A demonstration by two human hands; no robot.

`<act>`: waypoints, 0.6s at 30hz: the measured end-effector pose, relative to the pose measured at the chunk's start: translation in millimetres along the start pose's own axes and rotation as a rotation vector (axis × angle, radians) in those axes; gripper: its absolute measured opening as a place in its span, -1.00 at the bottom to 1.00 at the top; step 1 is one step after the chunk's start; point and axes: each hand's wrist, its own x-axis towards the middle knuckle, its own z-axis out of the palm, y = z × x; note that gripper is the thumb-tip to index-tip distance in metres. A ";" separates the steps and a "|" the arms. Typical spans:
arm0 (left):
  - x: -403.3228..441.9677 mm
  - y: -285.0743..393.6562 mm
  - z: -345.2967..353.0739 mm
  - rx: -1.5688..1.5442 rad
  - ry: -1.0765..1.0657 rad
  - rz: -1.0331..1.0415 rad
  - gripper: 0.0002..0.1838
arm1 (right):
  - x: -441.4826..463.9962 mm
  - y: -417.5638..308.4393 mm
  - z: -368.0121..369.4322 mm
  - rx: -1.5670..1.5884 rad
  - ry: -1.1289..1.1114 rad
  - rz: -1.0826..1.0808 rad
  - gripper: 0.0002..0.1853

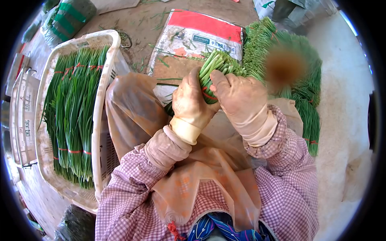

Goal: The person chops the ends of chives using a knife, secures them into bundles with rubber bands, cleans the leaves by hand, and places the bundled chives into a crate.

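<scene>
A bundle of green stalks [216,66] with pale cut ends facing up is held above my lap, a red band around it. My left hand [190,94], in a dirty glove, wraps round the bundle from the left. On its right side, my right hand [237,90] presses bent fingers against the stalks near the red band [209,95]. The lower part of the bundle is mostly hidden behind my hands. A translucent brown plastic apron [209,160] covers my lap.
At the left, a white plastic crate [96,124] holds banded green bundles [74,116]. A red and white sack [201,34] lies ahead on the floor. More greens [257,44] are piled at the right. Green-taped bags [68,20] stand at the upper left; a brown blur covers part of the pile.
</scene>
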 end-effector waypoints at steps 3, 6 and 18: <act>-0.7 -8.8 6.6 0.095 -0.009 0.048 -0.05 | 10.3 -1.3 3.4 -0.072 -0.135 0.047 -0.76; -1.4 -9.1 7.7 0.087 0.006 0.034 -0.02 | 13.2 14.1 7.2 0.373 -0.106 0.074 -0.86; 31.8 4.6 -38.9 -1.104 -0.290 -0.477 -0.19 | -71.6 32.8 51.2 1.343 -0.182 0.543 0.02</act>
